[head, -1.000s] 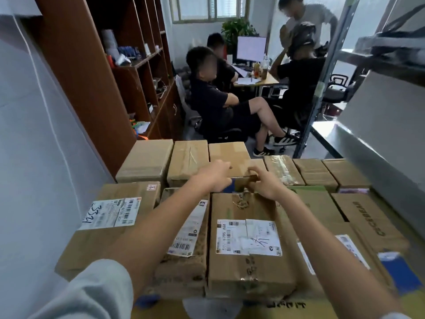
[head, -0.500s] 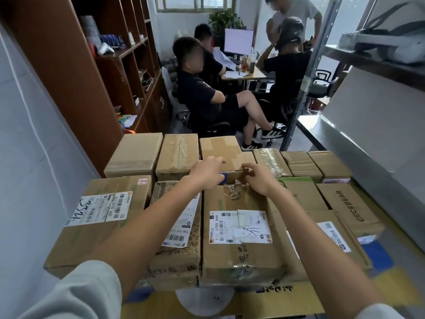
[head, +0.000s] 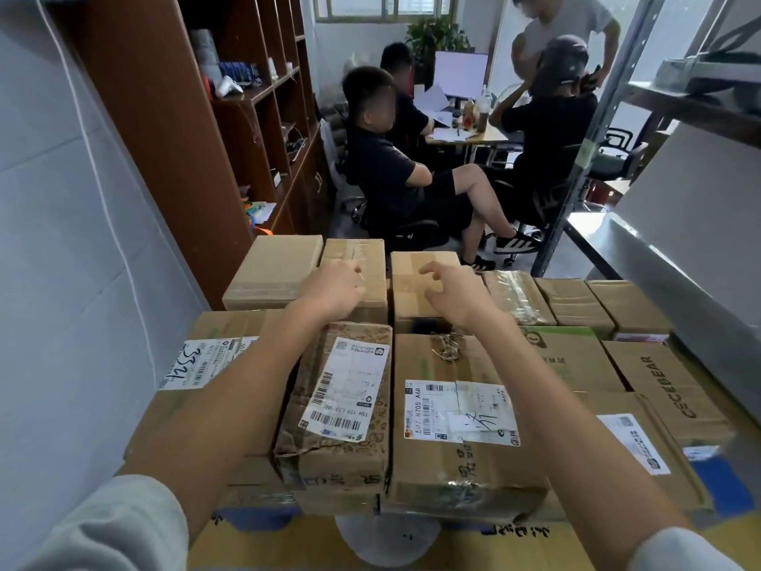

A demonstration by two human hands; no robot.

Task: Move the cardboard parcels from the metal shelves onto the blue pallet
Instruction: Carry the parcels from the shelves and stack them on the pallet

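Note:
Several taped cardboard parcels lie packed in rows on the blue pallet (head: 735, 486), whose corner shows at the lower right. My left hand (head: 335, 290) is over a plain brown parcel (head: 354, 257) in the far row, fingers loosely bent and holding nothing. My right hand (head: 453, 296) hovers with relaxed fingers over the neighbouring parcel (head: 416, 269). Between the hands, a small dark blue-marked item (head: 426, 323) sits down in the gap between rows. Nearer me lie a patterned parcel (head: 341, 410) and a labelled parcel (head: 457, 414).
The metal shelf (head: 659, 257) and its upright post (head: 580, 158) stand at the right. A brown wooden bookcase (head: 185, 138) runs along the left beside a grey wall. Several people sit and stand around a desk (head: 469, 136) beyond the pallet.
Both hands have let go of the small item they pinched at the gap and have lifted forward over the far row. The camera has moved closer.

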